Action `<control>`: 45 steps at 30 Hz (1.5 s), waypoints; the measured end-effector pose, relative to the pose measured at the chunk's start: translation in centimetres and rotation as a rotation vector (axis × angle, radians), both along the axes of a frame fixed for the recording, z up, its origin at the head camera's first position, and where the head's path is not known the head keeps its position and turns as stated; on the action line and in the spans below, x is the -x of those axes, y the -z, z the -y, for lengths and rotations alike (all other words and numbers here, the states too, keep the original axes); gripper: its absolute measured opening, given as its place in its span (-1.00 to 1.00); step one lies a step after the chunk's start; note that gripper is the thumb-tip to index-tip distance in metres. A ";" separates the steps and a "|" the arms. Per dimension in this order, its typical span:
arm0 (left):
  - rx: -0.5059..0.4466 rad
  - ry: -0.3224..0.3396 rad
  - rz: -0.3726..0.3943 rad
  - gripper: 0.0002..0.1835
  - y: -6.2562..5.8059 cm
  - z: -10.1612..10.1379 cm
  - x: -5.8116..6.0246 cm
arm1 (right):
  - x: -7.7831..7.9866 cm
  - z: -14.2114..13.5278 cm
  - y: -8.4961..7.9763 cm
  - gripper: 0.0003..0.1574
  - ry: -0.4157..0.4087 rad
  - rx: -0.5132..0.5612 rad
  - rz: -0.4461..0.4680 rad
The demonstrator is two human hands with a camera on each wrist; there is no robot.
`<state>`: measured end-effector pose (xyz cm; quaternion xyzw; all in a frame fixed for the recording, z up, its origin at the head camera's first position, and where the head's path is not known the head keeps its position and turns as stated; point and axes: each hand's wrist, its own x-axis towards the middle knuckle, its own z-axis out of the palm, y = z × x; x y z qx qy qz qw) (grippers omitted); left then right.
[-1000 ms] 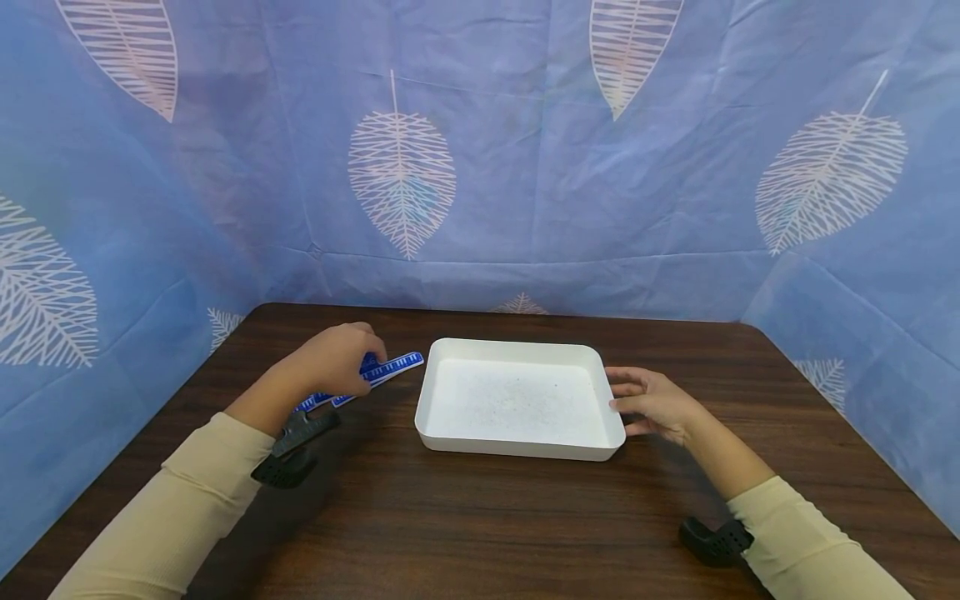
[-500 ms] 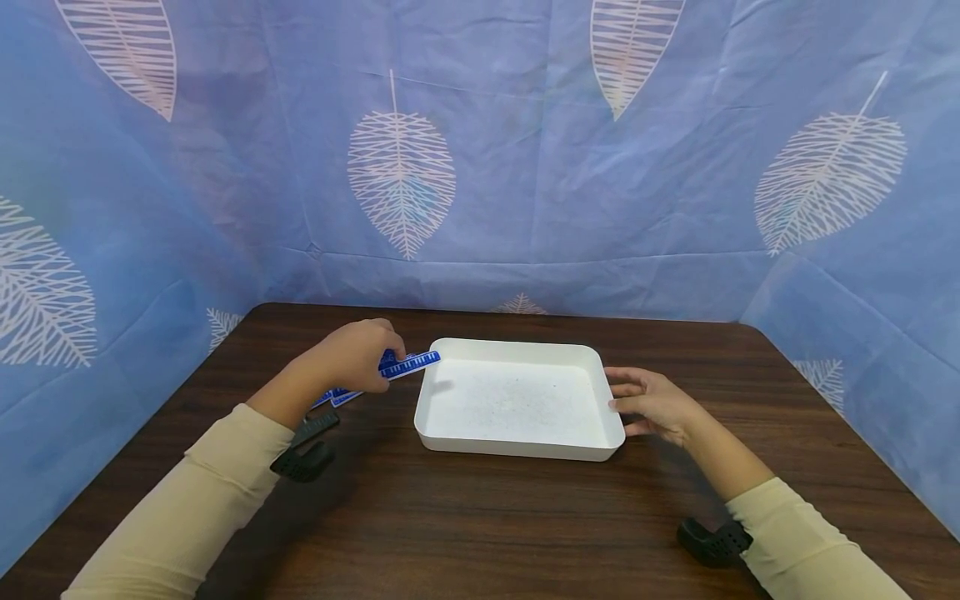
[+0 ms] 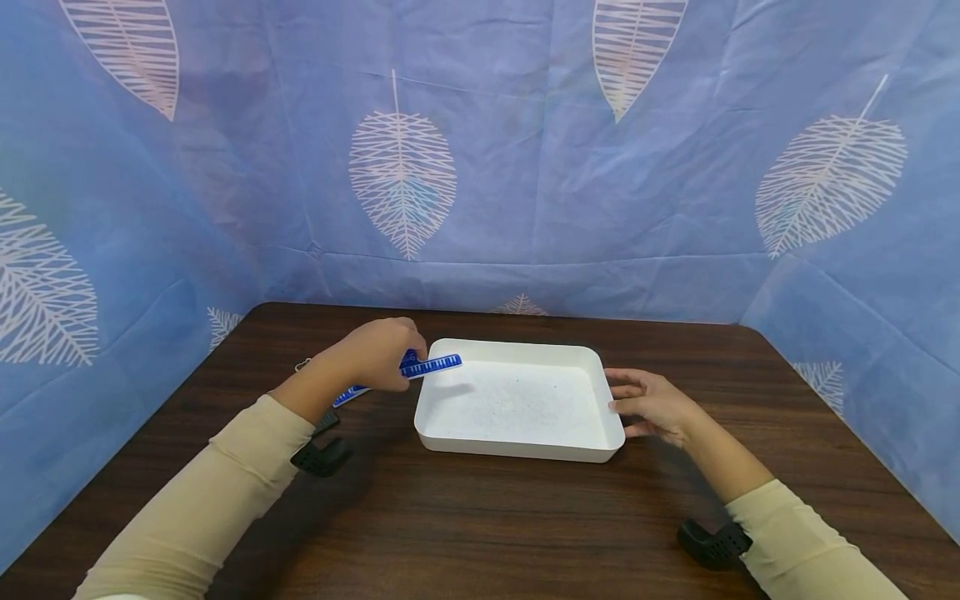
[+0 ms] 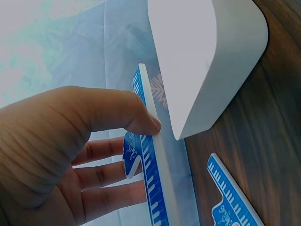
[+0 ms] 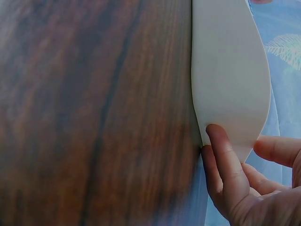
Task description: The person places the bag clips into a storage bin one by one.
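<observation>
Just now swung the blue strip (image 3: pixel 433 366) rightward with the left hand (image 3: pixel 386 354), bringing its tip from short of the white tray (image 3: pixel 517 448) to over the tray's left inside; by the look of it, mid-carry, with no release yet. Pinching that strip between thumb and fingers, opened only enough to take its thickness, and holding it raised and tilted. Meanwhile resting the right hand (image 3: pixel 652 404) loosely, fingers spread, against the tray's right end, with a second blue strip (image 3: pixel 351 395) lying on the table (image 3: pixel 465 525) below the left hand.
</observation>
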<state>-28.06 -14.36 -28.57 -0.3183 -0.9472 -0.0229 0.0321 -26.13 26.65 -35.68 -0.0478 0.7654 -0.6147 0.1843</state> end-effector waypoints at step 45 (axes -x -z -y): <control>0.177 0.112 0.030 -0.67 1.1 -7.3 2.6 | -0.1 0.1 0.0 -0.10 0.009 0.003 -0.003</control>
